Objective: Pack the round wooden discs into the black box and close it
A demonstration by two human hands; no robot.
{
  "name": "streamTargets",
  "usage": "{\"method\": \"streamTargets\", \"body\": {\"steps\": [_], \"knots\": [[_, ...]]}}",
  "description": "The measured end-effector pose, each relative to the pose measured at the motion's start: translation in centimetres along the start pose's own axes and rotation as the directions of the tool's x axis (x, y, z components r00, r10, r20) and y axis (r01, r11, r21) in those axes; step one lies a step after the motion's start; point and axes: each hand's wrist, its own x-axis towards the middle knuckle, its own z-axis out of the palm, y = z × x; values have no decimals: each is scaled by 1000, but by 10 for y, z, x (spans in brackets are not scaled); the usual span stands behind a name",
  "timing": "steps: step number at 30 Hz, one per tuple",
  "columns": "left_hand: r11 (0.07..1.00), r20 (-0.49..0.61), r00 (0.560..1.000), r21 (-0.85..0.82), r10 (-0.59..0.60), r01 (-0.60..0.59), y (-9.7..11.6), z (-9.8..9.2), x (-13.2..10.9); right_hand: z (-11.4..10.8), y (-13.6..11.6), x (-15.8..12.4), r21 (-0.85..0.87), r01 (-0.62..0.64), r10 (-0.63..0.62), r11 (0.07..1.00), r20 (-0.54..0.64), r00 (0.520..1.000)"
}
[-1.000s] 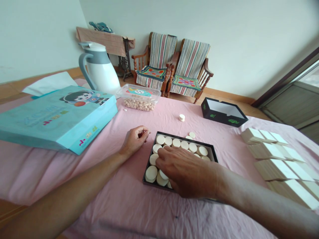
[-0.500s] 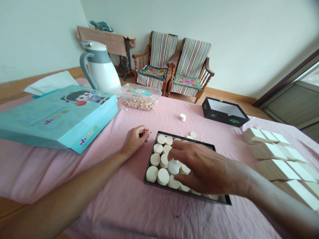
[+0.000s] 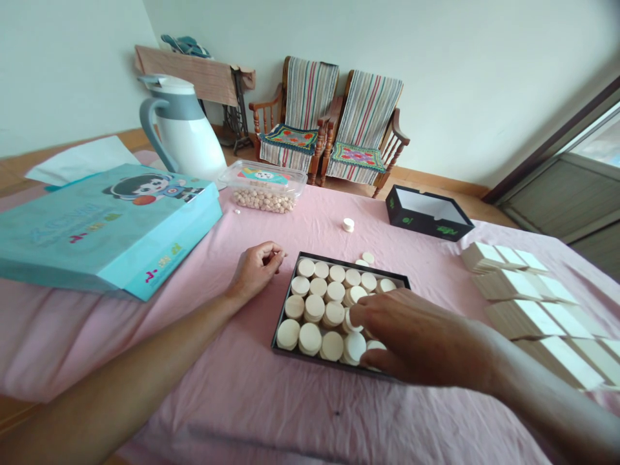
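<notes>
1. Pale, flat round discs, some stacked, fill a shallow black tray.
2. Right hand spread open, fingers touching discs at the tray's near side.
3. Left hand curled shut, apart, just beside the tray.
4. Wrinkled pink cloth beneath.

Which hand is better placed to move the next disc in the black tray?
Right, probably: the right hand is over the tray, its fingers on the discs. The left hand sits curled outside the tray's left edge.
</notes>
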Motion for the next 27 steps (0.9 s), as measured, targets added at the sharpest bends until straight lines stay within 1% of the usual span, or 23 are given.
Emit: {"method": "streamTargets", "body": {"steps": [3, 7, 10, 12, 14, 16, 21, 27], "knots": [[1000, 3, 1000, -3, -7, 7, 1, 0, 0, -5, 4, 2, 41, -5, 6, 999, -31, 999], [1000, -1, 1000, -4, -7, 7, 1, 0, 0, -8, 4, 14, 165, 51, -31, 985, -125, 992], [1000, -2, 1000, -3, 4, -4, 0, 0, 0, -4, -6, 26, 215, 173, -136, 961, -177, 975], [1000, 0, 1000, -6, 14, -14, -2, 1, 0, 1, -15, 33, 209, 270, -232, 940, -190, 954], [1000, 2, 1000, -8, 22, -22, -4, 1, 0, 7, -22, 37, 182, 321, -285, 930, -198, 938], [1000, 4, 1000, -10, 28, -28, -5, 2, 0, 11, -25, 38, 157, 313, -279, 937, -204, 938], [999, 5, 999, -3, 36, -36, -5, 1, 0, 16, -25, 39, 153, 216, -186, 964, -186, 965], [1000, 7, 1000, -5, 30, -30, -4, 0, 0, 12, -26, 35, 166, 135, -94, 977, -234, 968]]}}
